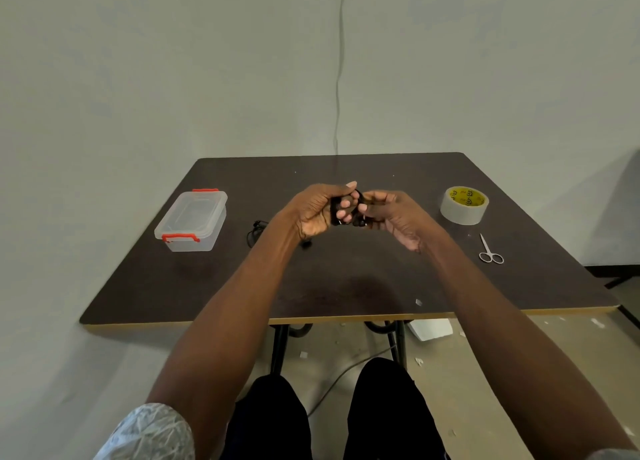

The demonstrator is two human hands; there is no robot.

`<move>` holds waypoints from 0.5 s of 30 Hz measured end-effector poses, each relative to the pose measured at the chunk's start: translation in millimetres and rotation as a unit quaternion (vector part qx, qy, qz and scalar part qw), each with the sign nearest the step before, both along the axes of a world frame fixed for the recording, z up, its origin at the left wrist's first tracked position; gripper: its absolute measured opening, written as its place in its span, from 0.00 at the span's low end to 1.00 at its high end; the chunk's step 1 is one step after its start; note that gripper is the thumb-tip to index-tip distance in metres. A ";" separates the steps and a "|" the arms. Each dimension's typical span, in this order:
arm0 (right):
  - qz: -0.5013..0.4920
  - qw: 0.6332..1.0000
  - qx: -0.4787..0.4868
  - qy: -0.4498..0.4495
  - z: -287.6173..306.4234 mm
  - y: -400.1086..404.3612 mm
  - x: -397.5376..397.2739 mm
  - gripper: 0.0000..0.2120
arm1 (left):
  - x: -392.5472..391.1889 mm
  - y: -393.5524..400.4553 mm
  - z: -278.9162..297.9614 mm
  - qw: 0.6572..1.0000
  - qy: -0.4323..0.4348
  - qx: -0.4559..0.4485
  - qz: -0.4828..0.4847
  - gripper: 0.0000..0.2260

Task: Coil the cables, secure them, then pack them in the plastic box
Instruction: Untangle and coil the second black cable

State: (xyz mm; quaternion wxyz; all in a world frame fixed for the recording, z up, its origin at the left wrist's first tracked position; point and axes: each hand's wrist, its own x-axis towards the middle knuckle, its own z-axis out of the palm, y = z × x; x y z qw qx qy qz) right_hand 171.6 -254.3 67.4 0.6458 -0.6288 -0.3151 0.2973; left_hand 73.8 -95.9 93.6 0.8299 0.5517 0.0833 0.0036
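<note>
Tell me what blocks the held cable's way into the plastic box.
The box's lid is on, its red latches down. Both hands, left and right, grip the black cable. Nothing else lies between cable and plastic box.

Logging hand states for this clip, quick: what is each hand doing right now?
Left hand: fingers curled round the black cable coil, holding it.
Right hand: pinching the same cable coil at its right side.

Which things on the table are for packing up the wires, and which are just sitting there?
For the job:
black cable, held by left hand and right hand
second cable
tape roll
scissors
plastic box

Just lying about:
paper scrap on table
white block on floor
</note>
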 end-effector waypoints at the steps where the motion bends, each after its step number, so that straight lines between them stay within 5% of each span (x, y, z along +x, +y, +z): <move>1: -0.012 1.000 -0.007 -0.002 -1.5 0.6 -1.0 0.10 | 2.1 -1.2 -1.3 1.000 0.016 -0.008 0.024 0.07; 4: -0.055 0.997 -0.040 -0.024 -7.3 4.2 -4.4 0.04 | 8.1 -9.5 -6.5 0.993 0.068 -0.006 0.093 0.06; 11: -0.111 0.991 -0.075 0.001 -28.4 14.9 -7.4 0.08 | 22.6 -26.3 -23.0 0.977 0.140 -0.053 0.155 0.09; 15: -0.165 0.977 -0.112 -0.073 -36.8 18.4 -11.1 0.10 | 27.5 -30.7 -32.0 0.969 0.165 -0.011 0.184 0.07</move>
